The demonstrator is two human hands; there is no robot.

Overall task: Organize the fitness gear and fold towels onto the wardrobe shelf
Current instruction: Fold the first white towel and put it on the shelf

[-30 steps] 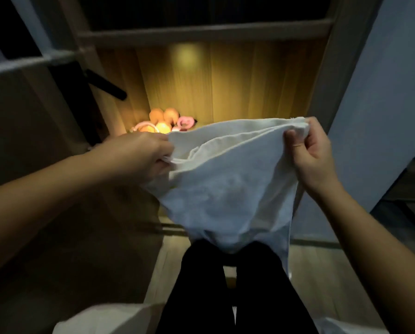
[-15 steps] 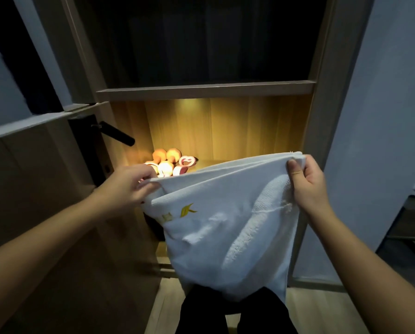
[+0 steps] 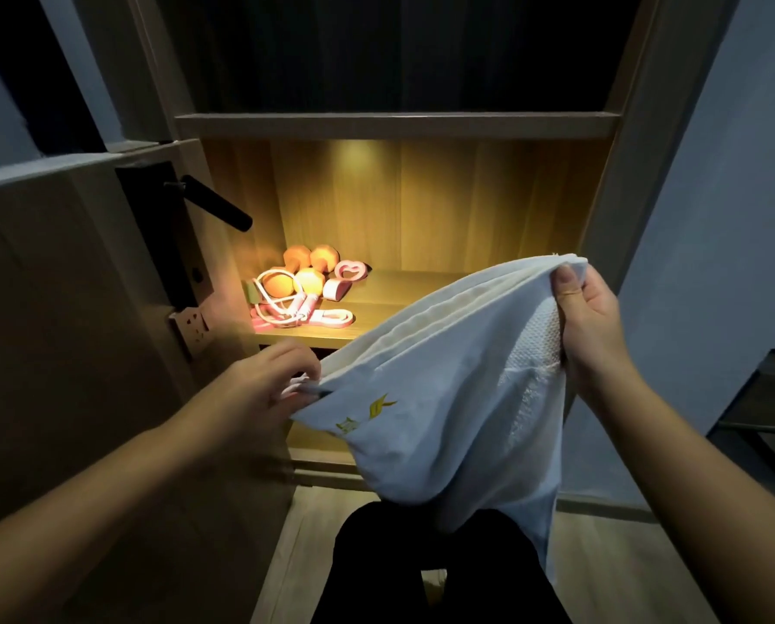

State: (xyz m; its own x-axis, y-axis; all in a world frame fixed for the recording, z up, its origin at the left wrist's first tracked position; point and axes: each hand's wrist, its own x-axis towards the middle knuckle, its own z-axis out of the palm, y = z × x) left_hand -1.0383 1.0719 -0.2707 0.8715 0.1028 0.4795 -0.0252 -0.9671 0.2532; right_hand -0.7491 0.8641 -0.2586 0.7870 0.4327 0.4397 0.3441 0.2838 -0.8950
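The right hand (image 3: 595, 326) pinched a stacked corner of the folded white towel (image 3: 444, 398) at two o'clock. The left hand (image 3: 264, 389) gripped the opposite corner, now dropped to eight o'clock (level half a second earlier). The towel hung tilted before the lit wardrobe shelf (image 3: 403, 299), probably ready for placing beside the dumbbells (image 3: 307, 270) and jump rope (image 3: 286, 304) at ten o'clock.

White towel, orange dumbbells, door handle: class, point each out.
white towel (image 3: 444, 407), head view: front face beside yellow mark.
orange dumbbells (image 3: 325, 258), head view: end of a rear dumbbell.
door handle (image 3: 217, 204), head view: middle of lever.
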